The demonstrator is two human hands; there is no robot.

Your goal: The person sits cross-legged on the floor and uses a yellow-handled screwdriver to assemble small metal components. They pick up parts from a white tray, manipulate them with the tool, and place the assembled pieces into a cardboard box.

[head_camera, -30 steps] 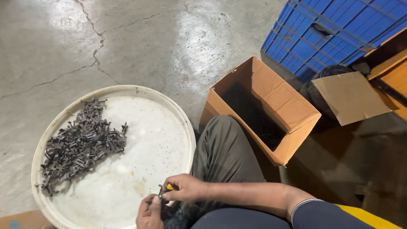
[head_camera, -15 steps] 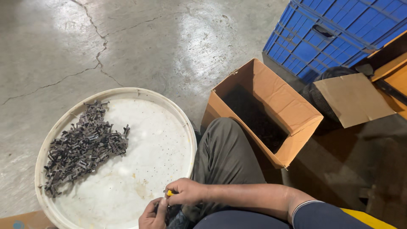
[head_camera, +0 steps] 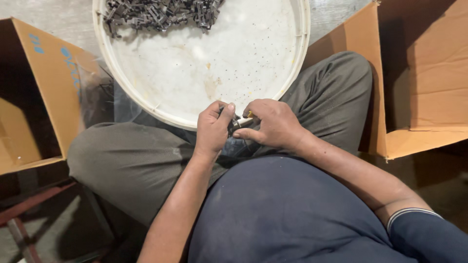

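A: What are the hands doing?

B: Seen from above, both hands meet over the person's lap, at the near rim of a round white tray [head_camera: 292, 73]. The left hand [head_camera: 213, 127] is curled, its fingers [head_camera: 227, 110] closed around a small dark metal part [head_camera: 233, 125]. The right hand [head_camera: 274, 124] touches the same part from the other side, fingers bent and pinched on a small tool with a yellow tip [head_camera: 249, 115]. Most of the tool is hidden, so its kind cannot be told.

A: Where is the part?

B: Between the two hands, just over the tray's rim, above the grey trousers [head_camera: 131, 160].

A: What else is around?

B: A pile of similar dark metal parts [head_camera: 161, 12] lies at the far side of the tray, well apart from the hands. An open cardboard box [head_camera: 424, 83] stands at the right, beside the knee. Another cardboard box [head_camera: 44, 92] stands at the left, with clear plastic [head_camera: 95, 95] against it. The floor is concrete.
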